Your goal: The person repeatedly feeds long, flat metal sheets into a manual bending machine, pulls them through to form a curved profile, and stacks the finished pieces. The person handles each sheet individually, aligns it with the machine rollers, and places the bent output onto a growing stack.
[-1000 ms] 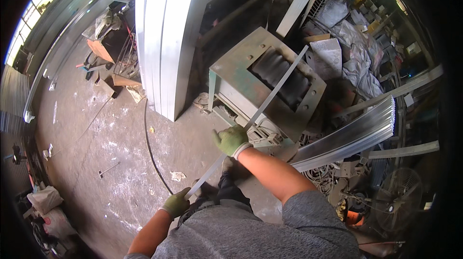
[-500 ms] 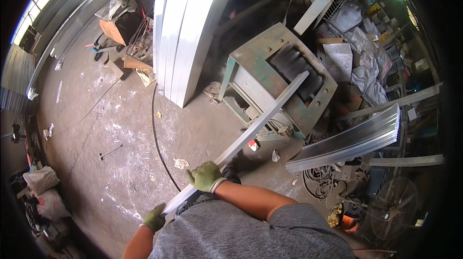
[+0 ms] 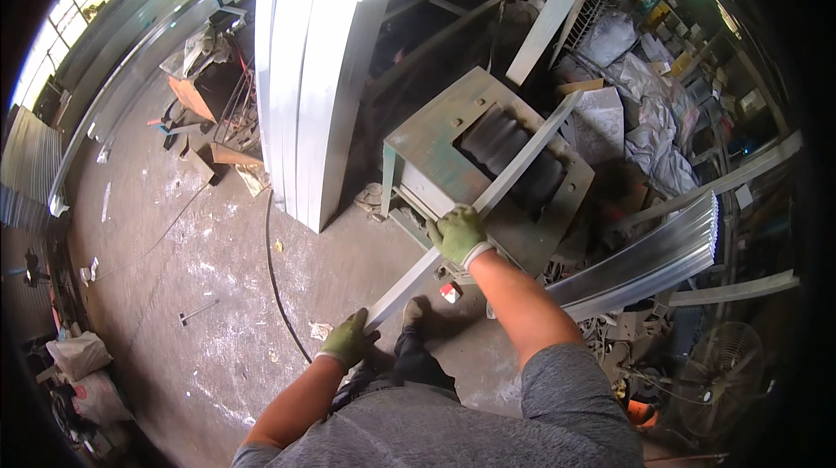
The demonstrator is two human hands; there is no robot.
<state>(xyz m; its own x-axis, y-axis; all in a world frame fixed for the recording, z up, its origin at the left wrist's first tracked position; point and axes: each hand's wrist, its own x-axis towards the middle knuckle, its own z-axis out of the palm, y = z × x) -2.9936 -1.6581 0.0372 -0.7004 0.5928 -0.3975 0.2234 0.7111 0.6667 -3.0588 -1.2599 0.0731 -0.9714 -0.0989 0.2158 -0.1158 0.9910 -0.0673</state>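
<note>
A long, straight silvery metal bar (image 3: 527,153) slants from low centre up to the right. My left hand (image 3: 347,339), in a green work glove, is closed round its near end. Farther along, my right hand (image 3: 459,235), in a matching glove, grips the bar from above with its arm stretched forward. The bar's far part passes over a worn green-grey machine (image 3: 427,127), across the opening where dark ribbed rollers (image 3: 533,182) show. Whether the bar touches the rollers, I cannot tell.
Left of the machine rises a stack of shiny metal profiles (image 3: 318,102); a second stack (image 3: 640,252) lies to the right. A dark cable (image 3: 277,294) runs over the floor. A fan (image 3: 721,372) stands at lower right. My shoe (image 3: 416,313) is near the machine's base.
Both hands have moved forward and to the right, pushing the bar farther across the machine's rollers. My right arm is more outstretched, and my shoe has come into view.
</note>
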